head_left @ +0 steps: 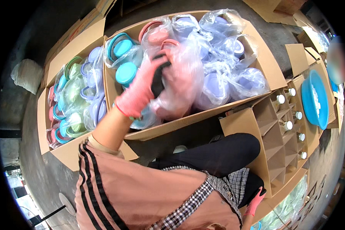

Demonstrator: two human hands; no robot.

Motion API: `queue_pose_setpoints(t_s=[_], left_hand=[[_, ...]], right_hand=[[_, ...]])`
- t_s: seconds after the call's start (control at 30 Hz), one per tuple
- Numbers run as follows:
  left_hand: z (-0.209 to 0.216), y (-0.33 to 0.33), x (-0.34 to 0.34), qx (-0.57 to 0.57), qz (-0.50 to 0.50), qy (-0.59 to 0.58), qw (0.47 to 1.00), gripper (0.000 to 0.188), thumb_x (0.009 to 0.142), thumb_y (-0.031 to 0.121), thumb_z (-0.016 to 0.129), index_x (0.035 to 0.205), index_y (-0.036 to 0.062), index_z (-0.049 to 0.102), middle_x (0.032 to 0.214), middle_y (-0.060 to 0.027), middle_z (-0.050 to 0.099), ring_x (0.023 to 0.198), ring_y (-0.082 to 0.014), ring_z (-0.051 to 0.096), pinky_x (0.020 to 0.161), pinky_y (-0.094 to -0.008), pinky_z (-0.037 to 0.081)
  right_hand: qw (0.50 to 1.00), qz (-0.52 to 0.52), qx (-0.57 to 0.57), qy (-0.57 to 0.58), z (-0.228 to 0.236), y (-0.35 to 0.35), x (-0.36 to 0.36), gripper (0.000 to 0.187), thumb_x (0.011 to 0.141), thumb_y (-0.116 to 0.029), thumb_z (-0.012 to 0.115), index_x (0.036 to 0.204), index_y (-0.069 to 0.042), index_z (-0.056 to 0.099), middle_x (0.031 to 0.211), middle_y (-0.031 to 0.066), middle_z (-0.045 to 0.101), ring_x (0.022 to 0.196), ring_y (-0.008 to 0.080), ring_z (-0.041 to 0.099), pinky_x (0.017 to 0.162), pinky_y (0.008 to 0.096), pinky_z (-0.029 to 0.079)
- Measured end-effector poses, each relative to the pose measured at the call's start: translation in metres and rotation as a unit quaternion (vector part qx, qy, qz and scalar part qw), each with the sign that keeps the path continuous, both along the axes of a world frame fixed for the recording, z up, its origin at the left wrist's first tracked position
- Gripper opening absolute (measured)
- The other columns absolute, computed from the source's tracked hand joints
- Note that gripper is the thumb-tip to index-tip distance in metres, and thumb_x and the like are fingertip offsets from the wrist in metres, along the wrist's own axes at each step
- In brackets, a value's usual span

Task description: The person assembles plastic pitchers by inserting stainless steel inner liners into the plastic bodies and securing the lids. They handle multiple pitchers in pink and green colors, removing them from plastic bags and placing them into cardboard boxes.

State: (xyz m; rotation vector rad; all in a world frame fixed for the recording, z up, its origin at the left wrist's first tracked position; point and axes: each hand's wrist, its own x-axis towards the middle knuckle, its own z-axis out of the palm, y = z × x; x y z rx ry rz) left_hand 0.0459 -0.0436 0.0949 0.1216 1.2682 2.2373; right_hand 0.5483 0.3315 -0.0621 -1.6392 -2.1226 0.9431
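Grey floor [33, 165], left hand [140, 88], printed carton [77, 31]

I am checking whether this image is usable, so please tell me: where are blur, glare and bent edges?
Head view: blur, probably from motion, softens the left hand and the pink bagged container beside it; head view: white glare streaks the clear plastic bags; head view: edges of the large carton bow, and the frame's corners are black.
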Motion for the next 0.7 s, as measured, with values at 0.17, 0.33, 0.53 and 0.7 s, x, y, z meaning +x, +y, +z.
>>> queue_pose_setpoints(t_s=[0.17,0.33,0.53,0.7], left_hand=[[-0.071,0.006,0.025,-0.215,-0.013,0.073,0.974,0.031,0.079,0.021,0.055,0.102,0.0003,0.053,0.09,-0.005,0.057,0.08,-0.0126,0.052,0.073,-0.0243,0.041],[-0.012,-0.01,-0.031,-0.675,-0.131,0.373,0.623,0.045,0.077,0.037,0.054,0.108,0.0046,0.052,0.095,-0.0225,0.057,0.091,-0.0342,0.055,0.08,-0.0391,0.042],[-0.062,-0.03,-0.17,-0.727,0.222,0.372,0.533,0.065,0.067,0.042,0.061,0.114,0.002,0.042,0.116,-0.0218,0.043,0.106,-0.039,0.043,0.089,-0.0404,0.037],[-0.108,0.026,-0.147,-0.662,0.013,0.522,0.537,0.068,0.068,0.046,0.059,0.118,0.0041,0.04,0.119,-0.0226,0.039,0.11,-0.0372,0.039,0.093,-0.0443,0.031]], right_hand=[[0.999,0.013,-0.025,-0.027,0.007,0.0,-0.004,0.05,0.086,-0.035,0.05,0.115,0.005,0.043,0.112,0.0212,0.045,0.103,0.0297,0.044,0.091,0.0354,0.033],[0.997,0.0,-0.008,-0.071,-0.003,0.003,0.003,0.054,0.085,-0.037,0.05,0.117,0.005,0.041,0.116,0.0227,0.044,0.107,0.0324,0.042,0.093,0.0367,0.032],[0.995,0.013,0.001,-0.102,0.012,0.002,-0.019,0.058,0.085,-0.035,0.051,0.122,0.006,0.037,0.122,0.0234,0.04,0.113,0.0331,0.038,0.097,0.0367,0.029],[0.993,0.003,-0.009,-0.119,0.016,-0.002,-0.023,0.058,0.084,-0.037,0.051,0.121,0.007,0.038,0.119,0.0238,0.043,0.113,0.0335,0.039,0.096,0.0369,0.03]])
